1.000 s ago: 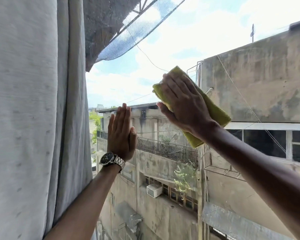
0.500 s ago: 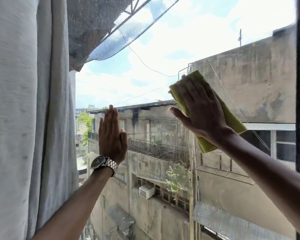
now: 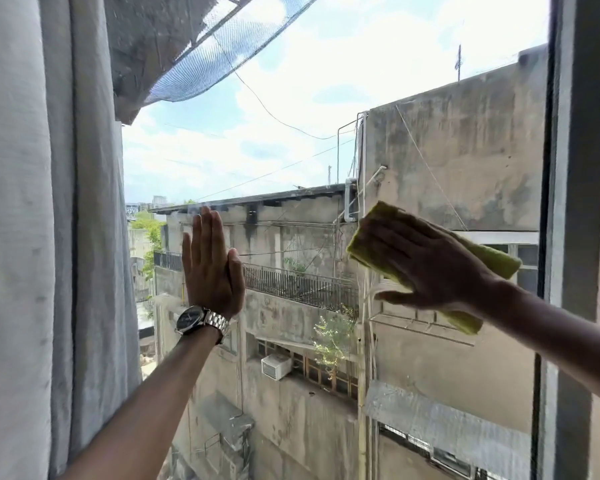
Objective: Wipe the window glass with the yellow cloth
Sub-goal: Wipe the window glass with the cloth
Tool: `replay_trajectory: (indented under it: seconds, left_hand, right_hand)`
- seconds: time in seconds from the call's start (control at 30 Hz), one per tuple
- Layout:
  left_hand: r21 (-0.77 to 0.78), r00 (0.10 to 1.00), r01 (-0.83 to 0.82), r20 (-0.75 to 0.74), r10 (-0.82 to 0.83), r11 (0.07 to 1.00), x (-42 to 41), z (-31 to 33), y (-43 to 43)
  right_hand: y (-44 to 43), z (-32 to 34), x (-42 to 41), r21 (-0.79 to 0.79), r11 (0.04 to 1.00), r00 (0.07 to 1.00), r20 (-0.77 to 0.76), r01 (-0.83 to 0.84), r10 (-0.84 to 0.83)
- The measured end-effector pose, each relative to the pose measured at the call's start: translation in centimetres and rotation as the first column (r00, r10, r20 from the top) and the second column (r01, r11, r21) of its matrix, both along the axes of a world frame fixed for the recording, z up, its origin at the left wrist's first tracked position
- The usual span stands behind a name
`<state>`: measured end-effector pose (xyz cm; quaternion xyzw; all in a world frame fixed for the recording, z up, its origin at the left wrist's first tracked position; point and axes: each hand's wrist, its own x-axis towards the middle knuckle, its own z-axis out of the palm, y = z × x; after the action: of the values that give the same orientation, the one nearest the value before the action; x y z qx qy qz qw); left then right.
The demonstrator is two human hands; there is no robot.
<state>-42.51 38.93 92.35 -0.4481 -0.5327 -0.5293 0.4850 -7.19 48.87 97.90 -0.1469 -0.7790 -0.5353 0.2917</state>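
The window glass (image 3: 291, 116) fills the middle of the view, with buildings and sky beyond it. My right hand (image 3: 426, 265) lies flat on the folded yellow cloth (image 3: 496, 259) and presses it against the pane at mid height on the right. The hand hides most of the cloth; its edges stick out at the upper left, right and bottom. My left hand (image 3: 212, 268), with a metal wristwatch (image 3: 201, 322), rests flat against the glass at the left, fingers straight and pointing up, holding nothing.
A grey curtain (image 3: 49, 237) hangs along the left side, close to my left arm. The grey window frame (image 3: 579, 202) runs vertically at the right, just beyond the cloth.
My right hand has slid the cloth down and to the right on the glass. The view has shifted, so more of the right frame shows. My left hand stays flat on the pane.
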Motion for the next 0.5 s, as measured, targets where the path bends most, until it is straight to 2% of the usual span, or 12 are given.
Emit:
replay_trajectory:
  seconds: [0.07, 0.17, 0.2, 0.23, 0.27, 0.33, 0.37, 0.43, 0.47, 0.5]
  left_hand:
    - [0.001, 1.000, -0.013, -0.004, 0.013, 1.000, -0.2, 0.0, 0.1]
    - [-0.002, 1.000, -0.012, -0.018, 0.012, 1.000, -0.4, -0.1, 0.3]
    - [-0.004, 1.000, -0.011, -0.022, 0.011, 1.000, -0.4, -0.1, 0.3]
    - [-0.004, 1.000, -0.011, -0.021, 0.010, 1.000, -0.4, -0.1, 0.3]
    - [-0.006, 1.000, -0.012, -0.021, 0.011, 1.000, -0.4, -0.2, 0.2]
    - [-0.010, 1.000, -0.012, -0.024, 0.011, 1.000, -0.4, -0.2, 0.1]
    - [-0.018, 1.000, -0.011, -0.020, 0.011, 1.000, -0.5, -0.1, 0.1]
    - [-0.043, 0.999, -0.032, 0.000, 0.032, 0.999, -0.4, 0.1, 0.0]
    - [-0.055, 0.999, -0.052, 0.008, 0.052, 0.997, -0.3, 0.1, -0.1]
    - [-0.067, 0.997, -0.072, 0.010, 0.073, 0.995, -0.1, 0.1, -0.1]
  right_hand:
    - [-0.1, 3.4, 0.3, -0.040, 0.999, 0.972, -0.232, 0.016, -0.025]
    - [-1.1, 3.4, -3.2, -0.120, 0.989, 0.812, -0.583, -0.088, 0.001]
    - [-1.7, 2.0, -5.0, -0.139, 0.981, 0.759, -0.651, -0.137, 0.014]
    - [-2.4, 0.0, -6.7, -0.153, 0.975, 0.765, -0.643, -0.163, 0.027]
    - [-2.9, -2.7, -8.1, -0.176, 0.972, 0.840, -0.542, -0.155, 0.036]
    - [-3.4, -7.9, -9.2, -0.158, 0.981, 0.979, -0.188, -0.109, 0.078]
    - [-3.3, -9.2, -8.8, -0.125, 0.989, 0.996, -0.010, -0.085, 0.084]
    - [-2.2, -8.1, -7.1, -0.023, 0.997, 0.960, 0.267, -0.077, 0.081]
    - [-1.5, -6.2, -6.5, 0.036, 0.996, 0.938, 0.340, -0.081, 0.064]
    - [-1.0, -3.7, -6.0, 0.081, 0.993, 0.936, 0.350, -0.082, 0.049]
